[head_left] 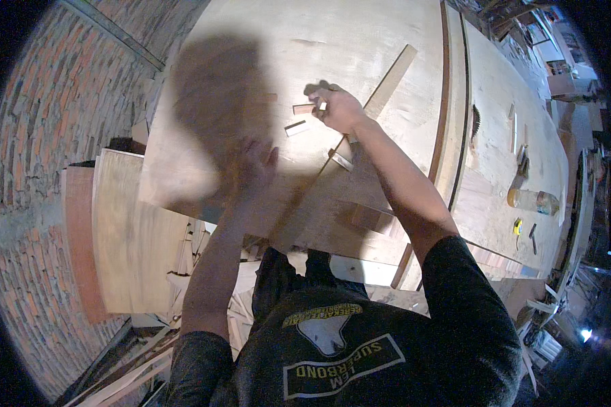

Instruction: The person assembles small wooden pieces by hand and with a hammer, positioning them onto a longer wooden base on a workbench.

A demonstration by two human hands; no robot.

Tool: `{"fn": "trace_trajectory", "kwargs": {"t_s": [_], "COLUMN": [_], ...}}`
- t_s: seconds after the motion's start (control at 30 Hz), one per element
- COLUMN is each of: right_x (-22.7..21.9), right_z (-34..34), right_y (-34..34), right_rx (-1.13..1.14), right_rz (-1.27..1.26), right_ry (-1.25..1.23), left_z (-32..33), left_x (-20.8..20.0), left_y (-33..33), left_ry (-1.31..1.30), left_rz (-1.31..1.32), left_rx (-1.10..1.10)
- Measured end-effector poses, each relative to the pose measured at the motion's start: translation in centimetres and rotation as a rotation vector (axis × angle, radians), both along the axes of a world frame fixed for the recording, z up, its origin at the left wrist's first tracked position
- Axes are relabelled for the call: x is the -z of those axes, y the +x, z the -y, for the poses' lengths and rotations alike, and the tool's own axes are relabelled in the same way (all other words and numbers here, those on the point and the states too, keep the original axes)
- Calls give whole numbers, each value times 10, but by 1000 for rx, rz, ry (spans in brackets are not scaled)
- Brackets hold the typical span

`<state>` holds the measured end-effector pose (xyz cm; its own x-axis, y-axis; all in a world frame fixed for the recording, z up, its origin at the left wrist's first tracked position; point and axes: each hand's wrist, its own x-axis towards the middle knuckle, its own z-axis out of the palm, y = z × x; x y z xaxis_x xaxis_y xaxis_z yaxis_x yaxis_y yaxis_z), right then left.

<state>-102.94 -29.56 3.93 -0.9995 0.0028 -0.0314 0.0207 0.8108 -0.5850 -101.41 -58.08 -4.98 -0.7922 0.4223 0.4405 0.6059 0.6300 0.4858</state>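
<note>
On the pale plywood tabletop (305,64), my right hand (339,110) is closed, with its fingertips pinching a small light wood block (322,106). Just left of those fingers lies a small reddish-edged wood piece (301,109). Slightly nearer to me is another small wood piece (295,128) with a dark edge. My left hand (256,160) rests in shadow, its fingers apart and nothing visible in it. A long wood strip (390,81) runs diagonally under my right wrist. Across its nearer part sits a short pale wood piece (341,160).
A long wood rail (445,136) crosses the table at right. Beyond it, a toothed saw blade (476,121), a bottle (533,201), a yellow tape measure (518,226) and a dark tool (533,239) appear. Boards (132,234) lean left beside a brick wall (54,115).
</note>
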Motion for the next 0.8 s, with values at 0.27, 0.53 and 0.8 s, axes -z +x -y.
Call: {"fn": "trace_trajectory", "kwargs": {"t_s": [0.27, 0.53, 0.8], "right_x": [15, -7, -12], "right_z": [1, -47, -45], "right_y": [-2, 135, 256], "right_rx": [53, 507, 857], "right_rz": [-18, -108, -38], "right_ry": [167, -199, -493], "left_z": [-53, -85, -45], "left_x": [-6, 0, 68], "left_y": [-9, -33, -126], "left_ry": [85, -125, 263], "left_rz": [166, 204, 346], "left_rx": [77, 180, 319]}}
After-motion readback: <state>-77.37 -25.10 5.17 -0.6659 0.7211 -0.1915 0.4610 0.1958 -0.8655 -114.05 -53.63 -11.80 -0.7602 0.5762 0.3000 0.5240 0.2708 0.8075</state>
